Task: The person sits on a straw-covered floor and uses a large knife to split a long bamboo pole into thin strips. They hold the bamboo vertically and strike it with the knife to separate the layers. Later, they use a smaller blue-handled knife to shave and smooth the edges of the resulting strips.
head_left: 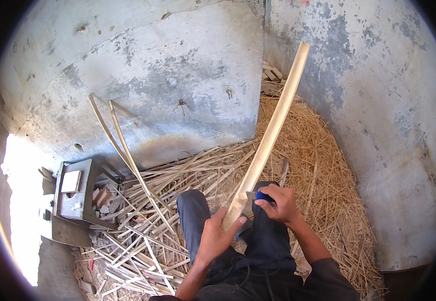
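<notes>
A long split length of bamboo (pixel 273 128) slants up and away from my lap, its pale hollow inner side showing. My left hand (pixel 215 237) is closed round its near end, just above my left thigh. In my right hand (pixel 282 204) is a knife with a blue handle (pixel 264 194). The short blade (pixel 250 195) touches or nearly touches the bamboo's right edge, close to a node. Exact contact cannot be made out. Both hands work between my bent knees, and the fingers partly cover the knife handle.
Thin bamboo strips (pixel 153 256) litter the floor on the left, and two longer strips (pixel 123 140) lean at the wall. Shavings (pixel 323 185) pile up on the right. A wooden stool (pixel 80 193) lies near the bright doorway. Worn walls (pixel 188 75) meet in a corner ahead.
</notes>
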Demonstrator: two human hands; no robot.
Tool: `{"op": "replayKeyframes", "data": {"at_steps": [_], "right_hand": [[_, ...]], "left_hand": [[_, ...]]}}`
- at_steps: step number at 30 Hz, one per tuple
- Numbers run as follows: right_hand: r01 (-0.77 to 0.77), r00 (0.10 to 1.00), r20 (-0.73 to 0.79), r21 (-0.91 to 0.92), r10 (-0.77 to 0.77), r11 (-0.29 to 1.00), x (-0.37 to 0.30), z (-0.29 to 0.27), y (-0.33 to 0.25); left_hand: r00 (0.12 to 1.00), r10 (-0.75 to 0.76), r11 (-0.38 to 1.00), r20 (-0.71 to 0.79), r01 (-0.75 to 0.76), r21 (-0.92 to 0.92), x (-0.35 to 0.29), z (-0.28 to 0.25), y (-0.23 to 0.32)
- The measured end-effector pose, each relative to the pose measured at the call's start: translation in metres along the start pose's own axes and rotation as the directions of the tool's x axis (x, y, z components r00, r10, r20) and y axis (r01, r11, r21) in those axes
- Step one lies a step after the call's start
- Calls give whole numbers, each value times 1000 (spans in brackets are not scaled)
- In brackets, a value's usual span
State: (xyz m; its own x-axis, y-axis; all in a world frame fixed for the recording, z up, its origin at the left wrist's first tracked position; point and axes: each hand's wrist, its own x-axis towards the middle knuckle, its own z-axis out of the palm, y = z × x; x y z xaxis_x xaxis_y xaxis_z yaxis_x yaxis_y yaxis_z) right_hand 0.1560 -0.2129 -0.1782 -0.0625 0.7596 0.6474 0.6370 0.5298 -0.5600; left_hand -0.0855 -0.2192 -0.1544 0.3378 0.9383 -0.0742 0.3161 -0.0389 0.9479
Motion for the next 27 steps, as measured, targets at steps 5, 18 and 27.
{"op": "replayKeyframes", "data": {"at_steps": [5, 18, 27], "right_hand": [[112, 993, 51, -64, -109, 992, 5, -5, -16], [105, 994, 16, -124, -104, 987, 11, -9, -22], [-208, 939, -309, -165, 150, 964, 47, -67, 53]], "left_hand": [[999, -35, 999, 13, 36, -39, -3, -1, 16], [1000, 9, 998, -16, -8, 59, -10, -4, 21], [990, -69, 995, 120, 59, 85, -42, -5, -13]]}}
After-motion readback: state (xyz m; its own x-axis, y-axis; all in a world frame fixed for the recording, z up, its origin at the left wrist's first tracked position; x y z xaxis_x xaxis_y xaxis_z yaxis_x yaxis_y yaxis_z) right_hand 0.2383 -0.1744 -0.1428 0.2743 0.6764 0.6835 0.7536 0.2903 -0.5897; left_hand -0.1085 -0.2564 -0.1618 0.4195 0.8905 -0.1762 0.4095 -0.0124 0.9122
